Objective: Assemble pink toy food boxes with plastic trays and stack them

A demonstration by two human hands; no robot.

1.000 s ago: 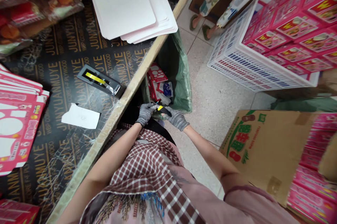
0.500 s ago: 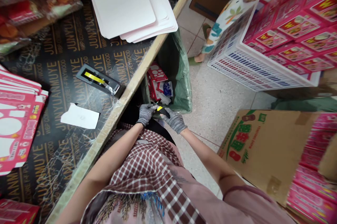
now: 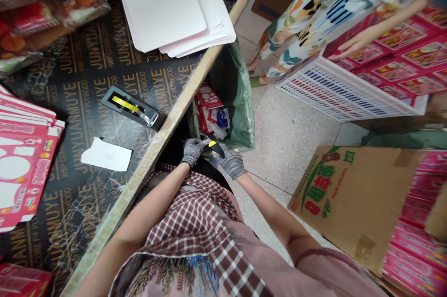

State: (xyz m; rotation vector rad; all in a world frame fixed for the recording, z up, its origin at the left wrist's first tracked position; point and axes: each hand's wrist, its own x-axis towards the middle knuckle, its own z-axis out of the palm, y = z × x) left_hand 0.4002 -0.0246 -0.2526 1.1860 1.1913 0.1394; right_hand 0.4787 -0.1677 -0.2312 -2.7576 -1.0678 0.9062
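In front of my waist, at the near rim of the green-lined bin, both hands are close together in grey knitted gloves with the fingertips bare. My right hand (image 3: 230,159) is closed round a black and yellow utility knife (image 3: 216,148), its yellow end pointing towards the other hand. My left hand (image 3: 193,150) is closed in a pinch right by that yellow end. What its fingertips hold is too small to make out. Wrappers and a pink card (image 3: 209,97) lie inside the bin (image 3: 244,120) just beyond my hands.
On the dark plywood table (image 3: 80,115) are a tape dispenser (image 3: 132,107), a torn white paper (image 3: 106,153), pink cards (image 3: 24,162) and white card stacks (image 3: 164,13). A co-worker (image 3: 331,3) stands by a white crate (image 3: 335,92) of pink boxes. A carton (image 3: 349,199) stands at right.
The co-worker has come further into view, with a forearm now stretched over the boxes in the crate. My hands and the knife have barely moved.
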